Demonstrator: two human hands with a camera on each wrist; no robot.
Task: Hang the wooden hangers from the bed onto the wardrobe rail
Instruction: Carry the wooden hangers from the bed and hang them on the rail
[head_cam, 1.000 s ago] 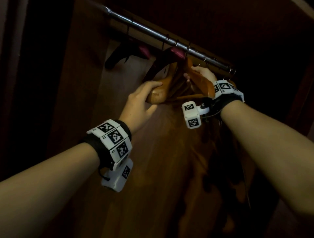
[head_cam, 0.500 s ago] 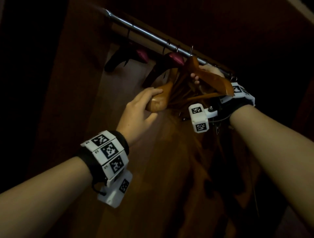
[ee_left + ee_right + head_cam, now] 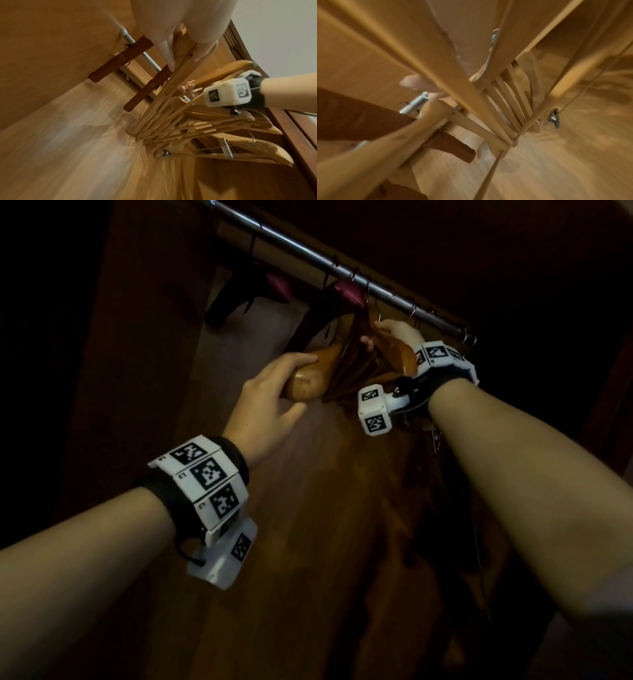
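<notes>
Head view dim: left hand [image 3: 270,398] grips rounded end of wooden hanger [image 3: 308,378] in bunch under wardrobe rail [image 3: 342,270]. Right hand [image 3: 394,335] holds second hanger [image 3: 399,354] by neck, just below rail. Left wrist view alone shows fanned hanger bars [image 3: 171,121], two brown padded hangers [image 3: 120,59] on rail. Right wrist view blurred; fingertips [image 3: 418,83] near rail; whether hook sits on rail unclear.

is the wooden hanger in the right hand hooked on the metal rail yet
Cannot tell. The right hand grips the wooden hanger just below the metal rail; its hook is hidden.
</notes>
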